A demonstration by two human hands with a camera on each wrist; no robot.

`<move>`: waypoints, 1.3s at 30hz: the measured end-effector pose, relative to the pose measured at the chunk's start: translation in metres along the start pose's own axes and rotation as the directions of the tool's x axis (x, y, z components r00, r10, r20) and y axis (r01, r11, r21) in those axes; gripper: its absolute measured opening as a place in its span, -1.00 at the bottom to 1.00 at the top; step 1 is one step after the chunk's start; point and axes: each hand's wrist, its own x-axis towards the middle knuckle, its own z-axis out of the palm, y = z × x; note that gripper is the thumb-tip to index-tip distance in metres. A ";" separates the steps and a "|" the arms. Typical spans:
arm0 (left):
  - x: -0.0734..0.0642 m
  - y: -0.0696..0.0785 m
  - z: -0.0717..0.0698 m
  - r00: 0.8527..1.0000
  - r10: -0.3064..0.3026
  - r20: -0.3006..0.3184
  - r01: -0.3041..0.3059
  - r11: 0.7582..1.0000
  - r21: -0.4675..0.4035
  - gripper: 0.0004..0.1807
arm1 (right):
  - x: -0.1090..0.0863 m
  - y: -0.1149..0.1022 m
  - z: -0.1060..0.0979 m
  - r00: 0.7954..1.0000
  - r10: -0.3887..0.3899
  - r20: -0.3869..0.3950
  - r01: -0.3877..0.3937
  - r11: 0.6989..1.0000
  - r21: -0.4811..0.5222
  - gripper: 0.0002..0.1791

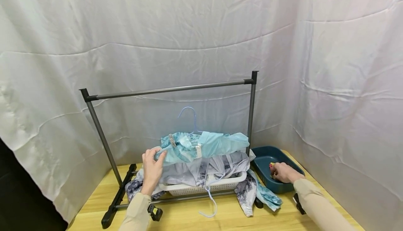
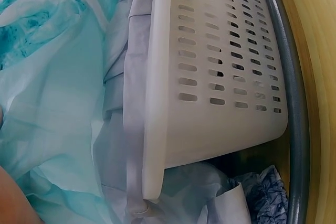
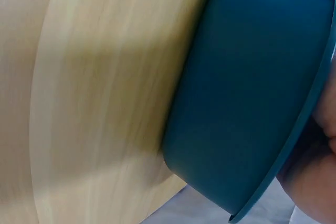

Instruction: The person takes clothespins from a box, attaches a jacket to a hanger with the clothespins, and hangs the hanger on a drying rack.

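A turquoise garment [image 1: 220,143] hangs from a light-blue hanger [image 1: 194,117] in front of the rack. A greyish clothespin [image 1: 172,140] sits on its left part, with a white piece [image 1: 199,150] near the middle. My left hand [image 1: 152,168] pinches the garment's left end between thumb and fingers. My right hand [image 1: 284,172] reaches into the dark teal basin [image 1: 267,151], fingers curled at small red and yellow clothespins [image 1: 272,165]. In the right wrist view, the basin wall [image 3: 247,87] covers most of the fingers.
A white perforated basket [image 2: 220,77] bears grey-and-white clothes [image 1: 217,164], with sleeves spilling over its sides. A second light-blue hanger [image 1: 211,203] dangles over its front. The metal rack [image 1: 170,89] spans the wooden table [image 1: 182,217]. Pale curtains [image 1: 189,21] close in the back and sides.
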 end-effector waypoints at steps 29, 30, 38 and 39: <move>-0.004 0.002 0.000 1.000 -0.021 -0.001 0.021 1.000 -0.019 -0.72 | 0.006 -0.001 0.014 0.975 0.220 -0.016 -0.219 0.976 0.009 -0.79; -0.004 0.002 0.000 1.000 -0.026 -0.002 0.026 0.999 -0.022 -0.72 | 0.006 -0.001 0.014 0.976 0.216 -0.019 -0.216 0.976 0.012 -0.79; -0.006 0.004 -0.003 0.999 -0.039 0.006 0.040 0.999 -0.033 -0.72 | 0.008 0.000 0.010 0.980 0.192 -0.048 -0.191 0.981 0.029 -0.84; -0.006 0.004 -0.003 0.999 -0.041 0.007 0.041 0.999 -0.033 -0.72 | 0.008 0.000 0.010 0.980 0.190 -0.056 -0.188 0.982 0.031 -0.84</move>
